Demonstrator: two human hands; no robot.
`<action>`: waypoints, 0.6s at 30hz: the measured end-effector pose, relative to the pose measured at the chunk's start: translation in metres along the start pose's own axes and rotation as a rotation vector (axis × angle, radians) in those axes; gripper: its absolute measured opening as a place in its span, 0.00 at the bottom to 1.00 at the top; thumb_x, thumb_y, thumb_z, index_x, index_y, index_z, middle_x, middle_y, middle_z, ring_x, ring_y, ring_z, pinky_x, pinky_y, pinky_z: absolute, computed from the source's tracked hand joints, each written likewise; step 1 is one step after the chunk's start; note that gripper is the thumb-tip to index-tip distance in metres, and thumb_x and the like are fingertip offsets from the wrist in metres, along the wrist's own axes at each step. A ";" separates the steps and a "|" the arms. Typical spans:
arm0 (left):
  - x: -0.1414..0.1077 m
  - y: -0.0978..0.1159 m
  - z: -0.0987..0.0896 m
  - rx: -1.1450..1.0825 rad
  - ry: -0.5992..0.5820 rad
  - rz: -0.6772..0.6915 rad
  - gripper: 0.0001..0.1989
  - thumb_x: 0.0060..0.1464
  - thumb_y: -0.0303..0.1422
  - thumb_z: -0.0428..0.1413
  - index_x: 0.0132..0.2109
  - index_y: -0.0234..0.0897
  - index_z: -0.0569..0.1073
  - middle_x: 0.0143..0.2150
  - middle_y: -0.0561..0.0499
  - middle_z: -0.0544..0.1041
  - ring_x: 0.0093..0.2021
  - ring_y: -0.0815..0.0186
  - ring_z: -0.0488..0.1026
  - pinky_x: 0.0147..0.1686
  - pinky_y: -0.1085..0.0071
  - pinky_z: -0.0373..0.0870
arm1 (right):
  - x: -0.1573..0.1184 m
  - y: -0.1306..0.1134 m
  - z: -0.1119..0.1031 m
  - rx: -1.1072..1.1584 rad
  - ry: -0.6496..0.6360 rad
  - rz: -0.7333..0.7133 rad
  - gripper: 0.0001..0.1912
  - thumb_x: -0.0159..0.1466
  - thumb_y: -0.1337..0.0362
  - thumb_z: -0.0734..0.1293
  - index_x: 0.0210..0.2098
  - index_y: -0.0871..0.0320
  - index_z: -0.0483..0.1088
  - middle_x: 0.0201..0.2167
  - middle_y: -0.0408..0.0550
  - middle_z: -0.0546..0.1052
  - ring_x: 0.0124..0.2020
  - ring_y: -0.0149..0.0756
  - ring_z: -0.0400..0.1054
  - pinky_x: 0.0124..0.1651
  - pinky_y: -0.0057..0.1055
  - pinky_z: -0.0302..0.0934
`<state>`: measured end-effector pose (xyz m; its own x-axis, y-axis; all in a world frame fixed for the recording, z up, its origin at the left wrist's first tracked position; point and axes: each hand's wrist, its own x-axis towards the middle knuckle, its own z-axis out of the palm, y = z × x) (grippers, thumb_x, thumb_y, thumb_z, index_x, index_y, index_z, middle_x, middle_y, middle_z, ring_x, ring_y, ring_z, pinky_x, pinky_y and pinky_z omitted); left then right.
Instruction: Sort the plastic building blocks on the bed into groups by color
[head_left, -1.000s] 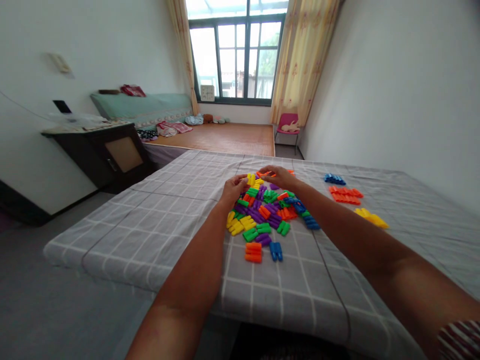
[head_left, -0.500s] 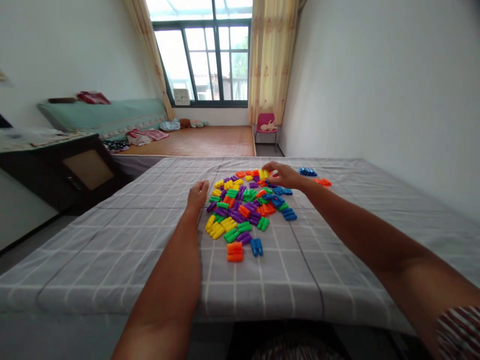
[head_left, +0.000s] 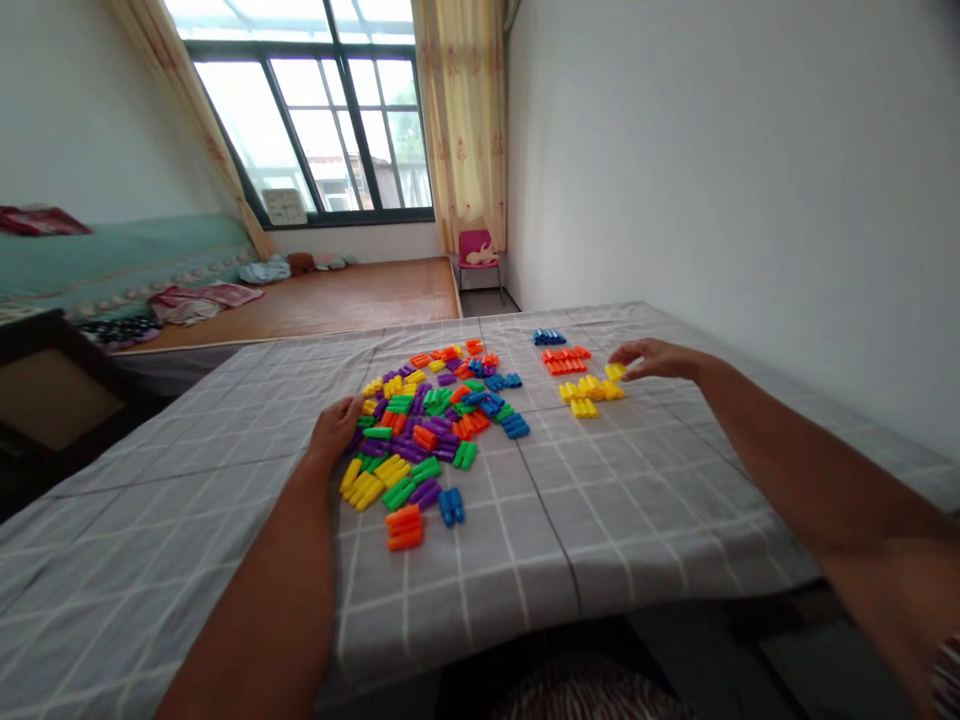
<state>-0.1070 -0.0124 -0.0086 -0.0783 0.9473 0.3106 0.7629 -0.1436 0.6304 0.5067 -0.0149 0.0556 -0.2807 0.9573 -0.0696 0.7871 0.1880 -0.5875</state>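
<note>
My right hand (head_left: pixel 654 358) pinches a yellow toy block (head_left: pixel 615 371) made of short joined tubes. It hangs at the right end of a group of yellow blocks (head_left: pixel 585 390) on the cloth. Against the left edge of a mixed pile of purple, green, orange, blue and yellow blocks (head_left: pixel 409 448) rests my left hand (head_left: pixel 336 428). Its fingers are curled together, and whatever may be inside them is hidden. Behind the yellow group lie orange blocks (head_left: pixel 566 360) and, farther back, blue blocks (head_left: pixel 549 337).
A grey checked cloth (head_left: pixel 637 500) covers the table, its front edge close to me. One orange block (head_left: pixel 405 527) and one blue block (head_left: pixel 451 507) lie in front of the pile. Beyond are a bed (head_left: pixel 360 290), a pink chair (head_left: pixel 474 243) and a white wall at right.
My right hand has moved right from the back of the pile, carrying yellow. The view has turned right, uncovering the yellow group. My left hand stays by the pile's left edge.
</note>
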 end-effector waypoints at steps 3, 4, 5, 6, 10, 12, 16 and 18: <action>0.000 -0.001 0.000 0.012 0.005 0.004 0.27 0.53 0.49 0.45 0.42 0.33 0.78 0.34 0.48 0.80 0.36 0.60 0.74 0.34 0.72 0.67 | 0.002 0.007 0.007 0.007 -0.055 -0.007 0.31 0.43 0.50 0.75 0.45 0.57 0.76 0.45 0.52 0.77 0.49 0.50 0.69 0.53 0.43 0.63; 0.000 -0.002 0.000 0.015 0.005 0.001 0.27 0.53 0.49 0.45 0.42 0.33 0.78 0.34 0.48 0.80 0.37 0.60 0.74 0.34 0.72 0.68 | 0.003 0.008 0.010 0.013 -0.071 -0.014 0.31 0.43 0.50 0.74 0.45 0.57 0.76 0.45 0.52 0.77 0.48 0.50 0.70 0.52 0.43 0.63; 0.000 -0.002 0.000 0.015 0.003 0.001 0.27 0.53 0.50 0.45 0.42 0.33 0.78 0.35 0.48 0.80 0.37 0.59 0.74 0.35 0.71 0.68 | 0.004 0.008 0.012 0.019 -0.089 -0.021 0.31 0.43 0.50 0.74 0.45 0.57 0.76 0.45 0.52 0.77 0.48 0.49 0.70 0.52 0.42 0.64; 0.000 -0.003 0.000 0.011 -0.001 0.001 0.27 0.53 0.50 0.45 0.42 0.33 0.78 0.35 0.48 0.80 0.38 0.59 0.74 0.35 0.71 0.68 | 0.004 0.008 0.015 0.024 -0.105 -0.026 0.31 0.44 0.50 0.74 0.45 0.56 0.76 0.45 0.52 0.77 0.48 0.49 0.70 0.51 0.41 0.64; 0.001 -0.008 0.001 -0.009 -0.022 -0.008 0.28 0.53 0.51 0.45 0.44 0.34 0.78 0.35 0.49 0.80 0.38 0.59 0.74 0.35 0.71 0.68 | 0.002 0.007 0.018 0.008 -0.145 -0.030 0.31 0.46 0.49 0.73 0.47 0.56 0.75 0.47 0.52 0.77 0.48 0.48 0.70 0.51 0.40 0.65; 0.002 -0.010 0.002 -0.027 -0.021 -0.036 0.29 0.53 0.52 0.45 0.44 0.33 0.78 0.35 0.49 0.80 0.37 0.60 0.74 0.34 0.71 0.68 | -0.001 0.007 0.015 -0.017 -0.148 -0.033 0.32 0.46 0.49 0.73 0.48 0.54 0.75 0.51 0.52 0.75 0.49 0.48 0.70 0.50 0.41 0.66; 0.010 -0.010 0.006 -0.131 -0.040 -0.155 0.30 0.53 0.53 0.46 0.43 0.32 0.78 0.36 0.48 0.80 0.37 0.59 0.74 0.34 0.70 0.68 | 0.009 -0.003 0.004 -0.048 -0.065 -0.084 0.32 0.49 0.49 0.72 0.52 0.51 0.73 0.56 0.50 0.72 0.48 0.47 0.71 0.49 0.42 0.66; 0.017 -0.009 0.009 -0.170 -0.087 -0.176 0.30 0.52 0.54 0.46 0.43 0.33 0.79 0.37 0.47 0.81 0.38 0.58 0.75 0.35 0.69 0.69 | 0.024 -0.022 0.004 -0.057 0.005 -0.145 0.28 0.52 0.49 0.70 0.50 0.53 0.74 0.53 0.51 0.74 0.47 0.46 0.72 0.50 0.42 0.66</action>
<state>-0.1092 0.0072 -0.0152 -0.1395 0.9819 0.1280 0.6233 -0.0133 0.7818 0.4808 0.0027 0.0632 -0.3913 0.9201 0.0168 0.7685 0.3368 -0.5440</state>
